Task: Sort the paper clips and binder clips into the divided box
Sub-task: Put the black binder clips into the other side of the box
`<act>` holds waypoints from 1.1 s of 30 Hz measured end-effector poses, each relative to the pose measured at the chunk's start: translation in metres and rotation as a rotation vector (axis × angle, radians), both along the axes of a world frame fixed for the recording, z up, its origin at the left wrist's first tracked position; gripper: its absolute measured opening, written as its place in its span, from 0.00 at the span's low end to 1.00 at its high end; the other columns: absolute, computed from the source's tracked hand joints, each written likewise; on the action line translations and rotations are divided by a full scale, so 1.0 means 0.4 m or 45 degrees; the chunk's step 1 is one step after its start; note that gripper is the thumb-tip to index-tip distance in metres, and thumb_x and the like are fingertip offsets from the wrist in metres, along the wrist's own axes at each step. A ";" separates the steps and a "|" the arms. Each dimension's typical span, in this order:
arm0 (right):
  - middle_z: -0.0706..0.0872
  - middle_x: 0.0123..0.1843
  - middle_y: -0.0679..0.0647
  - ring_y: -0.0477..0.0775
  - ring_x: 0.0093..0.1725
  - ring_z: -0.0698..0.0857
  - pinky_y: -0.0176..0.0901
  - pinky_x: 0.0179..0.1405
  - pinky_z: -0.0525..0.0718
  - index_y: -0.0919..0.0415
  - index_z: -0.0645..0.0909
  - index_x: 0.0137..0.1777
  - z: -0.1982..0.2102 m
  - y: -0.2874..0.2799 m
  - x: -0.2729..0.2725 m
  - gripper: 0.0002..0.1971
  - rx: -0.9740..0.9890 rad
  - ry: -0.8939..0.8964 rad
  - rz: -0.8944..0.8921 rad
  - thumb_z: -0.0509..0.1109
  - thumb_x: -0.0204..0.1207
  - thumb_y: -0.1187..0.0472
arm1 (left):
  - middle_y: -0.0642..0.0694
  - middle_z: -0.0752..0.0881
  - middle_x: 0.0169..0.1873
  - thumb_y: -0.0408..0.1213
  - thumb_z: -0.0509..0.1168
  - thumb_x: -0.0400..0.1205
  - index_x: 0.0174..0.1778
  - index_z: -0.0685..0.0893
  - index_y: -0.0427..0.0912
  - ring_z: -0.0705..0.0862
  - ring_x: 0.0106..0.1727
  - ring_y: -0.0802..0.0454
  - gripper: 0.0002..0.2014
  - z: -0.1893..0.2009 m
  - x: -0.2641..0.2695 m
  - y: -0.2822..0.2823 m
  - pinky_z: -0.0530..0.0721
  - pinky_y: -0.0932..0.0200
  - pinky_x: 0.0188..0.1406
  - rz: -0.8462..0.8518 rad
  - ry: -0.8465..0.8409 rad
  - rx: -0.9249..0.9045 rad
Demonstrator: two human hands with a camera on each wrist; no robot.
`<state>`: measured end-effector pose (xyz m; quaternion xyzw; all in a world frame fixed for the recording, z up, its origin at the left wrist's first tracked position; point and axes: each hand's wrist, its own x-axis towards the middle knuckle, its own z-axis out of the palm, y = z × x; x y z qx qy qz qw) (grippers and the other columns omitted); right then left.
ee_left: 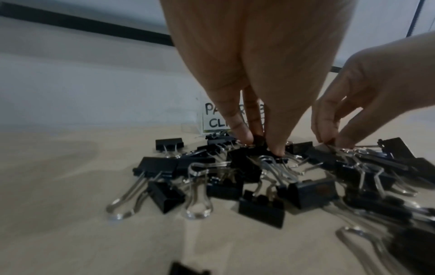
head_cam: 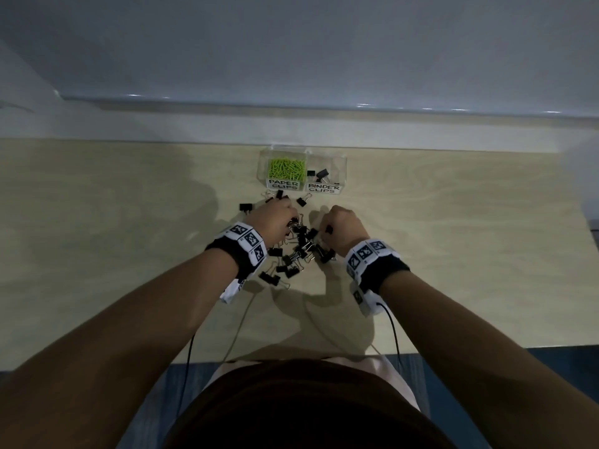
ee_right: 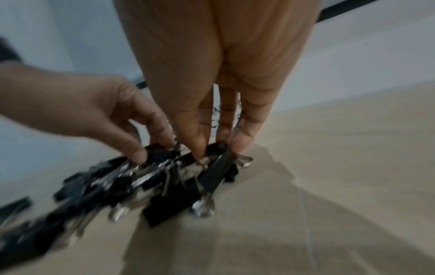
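Both my hands sit in the binder clips heap on the tabletop, just nearer me than the divided box. Left fingers and right fingers each pinch a clip; its right compartment lies straight ahead, nearer my right hand.

The head view looks steeply down on both forearms. Each wrist view sits close behind its own fingers, low over the table, facing forward. All three share the binder clip pile between the hands.
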<state>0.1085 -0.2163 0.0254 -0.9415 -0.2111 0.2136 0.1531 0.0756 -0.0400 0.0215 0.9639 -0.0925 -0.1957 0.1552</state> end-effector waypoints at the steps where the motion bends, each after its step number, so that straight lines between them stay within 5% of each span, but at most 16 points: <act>1: 0.82 0.47 0.56 0.54 0.45 0.82 0.37 0.43 0.80 0.62 0.86 0.43 0.007 -0.007 0.007 0.04 0.074 0.026 -0.088 0.69 0.72 0.67 | 0.42 0.78 0.61 0.31 0.66 0.78 0.67 0.78 0.40 0.77 0.62 0.43 0.19 -0.003 -0.002 0.001 0.75 0.52 0.61 0.009 -0.008 -0.010; 5: 0.83 0.41 0.52 0.50 0.41 0.83 0.37 0.43 0.84 0.59 0.84 0.39 0.037 -0.057 0.016 0.05 0.360 0.083 -0.310 0.75 0.68 0.69 | 0.42 0.80 0.57 0.36 0.66 0.78 0.64 0.80 0.41 0.78 0.57 0.46 0.18 -0.011 -0.023 0.020 0.80 0.49 0.60 0.111 -0.087 -0.122; 13: 0.83 0.45 0.56 0.53 0.40 0.82 0.46 0.45 0.86 0.60 0.87 0.46 -0.026 -0.109 -0.079 0.05 0.304 -0.059 0.006 0.72 0.72 0.66 | 0.48 0.75 0.54 0.40 0.61 0.82 0.71 0.73 0.49 0.75 0.41 0.56 0.20 -0.010 -0.093 -0.017 0.76 0.64 0.39 0.086 -0.083 -0.257; 19: 0.76 0.65 0.60 0.63 0.60 0.74 0.56 0.62 0.77 0.51 0.77 0.69 -0.053 -0.103 -0.144 0.25 0.166 -0.008 0.031 0.73 0.71 0.53 | 0.45 0.72 0.57 0.41 0.61 0.82 0.72 0.72 0.48 0.72 0.57 0.46 0.21 -0.043 -0.142 -0.088 0.82 0.51 0.51 0.088 -0.078 -0.160; 22: 0.72 0.68 0.59 0.65 0.63 0.70 0.57 0.65 0.75 0.48 0.73 0.72 -0.048 -0.084 -0.153 0.30 0.043 0.000 0.065 0.75 0.69 0.53 | 0.44 0.71 0.62 0.44 0.65 0.80 0.72 0.72 0.45 0.72 0.61 0.43 0.24 -0.048 -0.145 -0.108 0.81 0.50 0.56 0.108 -0.062 -0.047; 28: 0.79 0.59 0.59 0.64 0.55 0.75 0.52 0.58 0.76 0.51 0.79 0.67 -0.031 -0.065 -0.141 0.21 0.129 -0.041 0.041 0.70 0.73 0.60 | 0.42 0.78 0.57 0.35 0.61 0.81 0.61 0.80 0.38 0.82 0.53 0.41 0.13 -0.038 -0.123 -0.116 0.82 0.49 0.51 0.166 -0.058 -0.112; 33: 0.88 0.41 0.59 0.61 0.39 0.85 0.52 0.43 0.86 0.58 0.89 0.43 -0.029 -0.079 -0.120 0.05 0.346 -0.089 -0.190 0.73 0.69 0.63 | 0.40 0.86 0.49 0.34 0.64 0.80 0.54 0.85 0.37 0.85 0.50 0.44 0.10 -0.015 -0.105 -0.095 0.84 0.50 0.52 0.317 -0.071 -0.247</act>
